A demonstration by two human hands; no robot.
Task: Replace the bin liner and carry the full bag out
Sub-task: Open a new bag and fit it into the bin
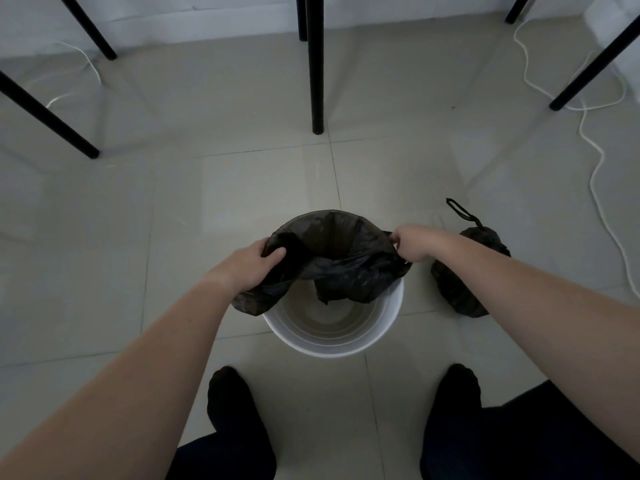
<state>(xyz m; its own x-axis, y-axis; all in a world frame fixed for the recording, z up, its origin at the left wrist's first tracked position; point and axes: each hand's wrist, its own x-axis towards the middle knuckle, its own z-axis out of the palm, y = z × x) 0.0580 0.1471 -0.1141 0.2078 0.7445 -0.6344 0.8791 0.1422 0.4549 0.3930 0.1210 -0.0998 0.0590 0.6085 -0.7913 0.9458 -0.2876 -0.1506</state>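
Black liner (346, 268): fresh bag, apparently hooked over the far rim of the white bin (332, 348). The near rim is bare and the bag's bottom hangs bunched inside.
Left hand (251, 268): fingers curled round the liner's left edge, with a loose fold drooping outside the rim below it.
Right hand (412, 245): thumb and fingers pinch the liner's right edge, just above the rim.
Full bag (464, 289): tied shut, lying on the tiled floor (173, 237) just beside the bin on its right.
Step in hand: seating the liner. I judge it about half on.
How I would do it well: hold both edges taut, draw them toward me and down over the near rim evenly, then press the bunched bottom down to let air out.
Risk: the thin plastic may slip off the far rim if I pull hard.
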